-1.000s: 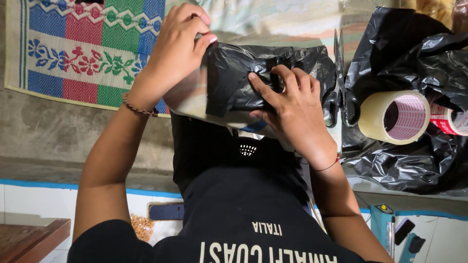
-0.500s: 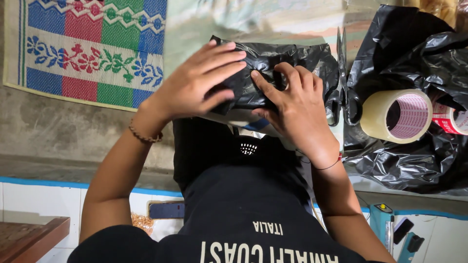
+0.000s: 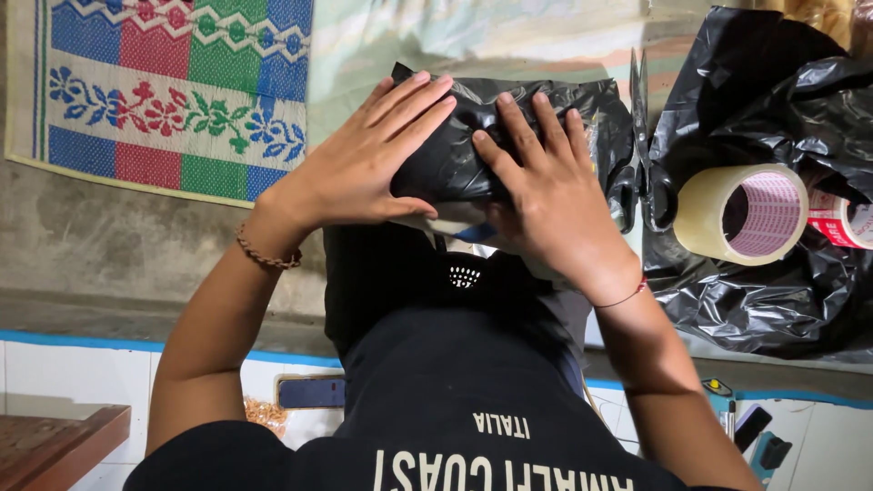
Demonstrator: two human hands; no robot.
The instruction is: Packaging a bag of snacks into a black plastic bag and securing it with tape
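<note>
Head view only. Black plastic-wrapped parcel (image 3: 473, 136) sits on a pale surface (image 3: 509, 36) in front of the person, just above the lap, w/ scissors (image 3: 641, 155) touching or just beside its right edge.

Handling, judged: thin glossy film, soft and crinkly, prob slippery; contents look flat-ish and light, give under the palms. Film tears easily, so best held by flat palms on top or by pinching both short ends, not by a loose fold.

Left hand (image 3: 364, 164) lies flat on the parcel's left half, fingers straight and close together, pointing up-right, thumb tucked along the near edge. Not gripping, just pressing. Beaded bracelet (image 3: 265, 255) on that wrist, forearm runs down-left.

Right hand (image 3: 546, 191) lies flat on the right half, fingers spread a bit, pointing up-left, tips near the far edge. Also pressing, nothing grasped. Thin red cord (image 3: 627, 295) at the wrist, forearm runs down-right.

Around: clear packing tape roll (image 3: 741, 214) rests on crumpled black plastic bags (image 3: 773, 91), well right of the parcel; second red-and-white tape roll (image 3: 841, 223) just beside it. Woven patterned mat (image 3: 173, 91) to the upper left, apart from the hands. Person's black shirt (image 3: 473, 400) fills the bottom.
</note>
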